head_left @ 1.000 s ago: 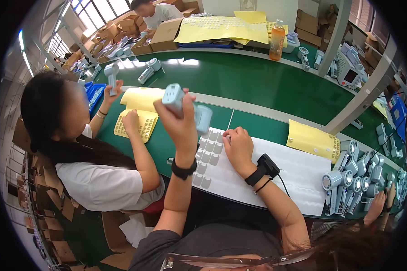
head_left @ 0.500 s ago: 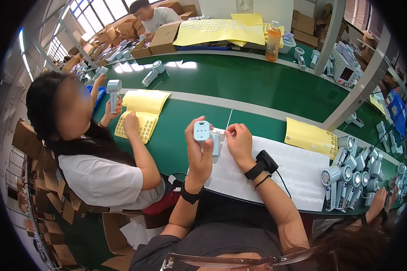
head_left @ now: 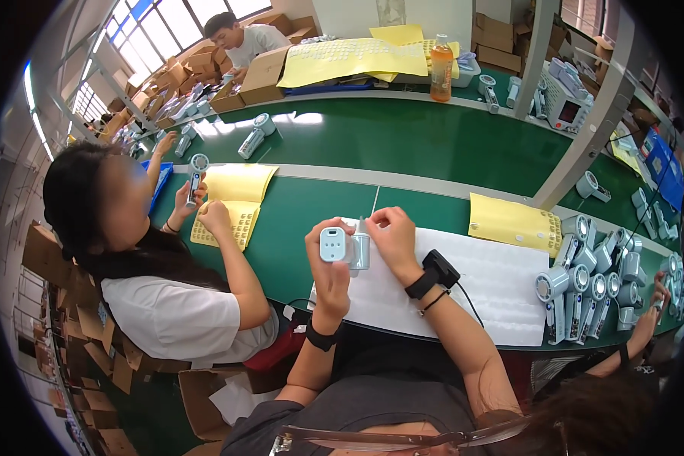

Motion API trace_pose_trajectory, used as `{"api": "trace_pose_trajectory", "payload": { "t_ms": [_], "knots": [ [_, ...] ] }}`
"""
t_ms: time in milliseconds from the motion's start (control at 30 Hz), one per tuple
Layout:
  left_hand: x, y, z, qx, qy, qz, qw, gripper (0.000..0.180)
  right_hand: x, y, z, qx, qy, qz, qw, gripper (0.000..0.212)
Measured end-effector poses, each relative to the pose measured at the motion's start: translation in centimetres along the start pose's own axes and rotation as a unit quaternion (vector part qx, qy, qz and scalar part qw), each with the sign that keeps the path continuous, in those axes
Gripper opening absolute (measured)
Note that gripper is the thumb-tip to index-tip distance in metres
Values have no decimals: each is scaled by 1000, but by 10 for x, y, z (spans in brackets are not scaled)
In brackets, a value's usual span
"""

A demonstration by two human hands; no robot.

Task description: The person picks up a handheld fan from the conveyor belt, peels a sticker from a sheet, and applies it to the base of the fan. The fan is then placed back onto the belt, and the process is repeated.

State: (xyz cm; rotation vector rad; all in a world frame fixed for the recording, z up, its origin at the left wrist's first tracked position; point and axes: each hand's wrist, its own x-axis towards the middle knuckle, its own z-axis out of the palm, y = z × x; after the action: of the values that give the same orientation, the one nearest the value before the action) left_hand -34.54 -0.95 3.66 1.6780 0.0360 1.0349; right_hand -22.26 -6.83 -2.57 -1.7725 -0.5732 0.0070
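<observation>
The window glows bright white and tube lights are lit; pale glare marks the bench toward its far left corner. Straight lines bend, and the view's rim fades to black.

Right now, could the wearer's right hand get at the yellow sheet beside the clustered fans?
Probably yes: only the flat white sheet and green tabletop lie between the right hand and the yellow sheet.

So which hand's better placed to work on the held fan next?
Probably the right hand: its bent fingers are beside the fan. The left hand grips the fan, so it seems better suited to steadying it.
</observation>
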Motion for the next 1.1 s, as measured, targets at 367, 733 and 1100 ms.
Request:
{"api": "trace_pose_trajectory", "payload": {
  "t_ms": [367,733,1100],
  "knots": [
    [-11,-3,35,44,-104,107,988,79,-53,-78,-150,412,-114,145,892,15],
    [-19,10,57,134,-140,195,961,70,-76,-110,-163,369,-80,173,910,19],
    [-25,9,62,118,-127,214,961,73,-79,-109,-164,381,-100,187,900,30]
  ]
}}
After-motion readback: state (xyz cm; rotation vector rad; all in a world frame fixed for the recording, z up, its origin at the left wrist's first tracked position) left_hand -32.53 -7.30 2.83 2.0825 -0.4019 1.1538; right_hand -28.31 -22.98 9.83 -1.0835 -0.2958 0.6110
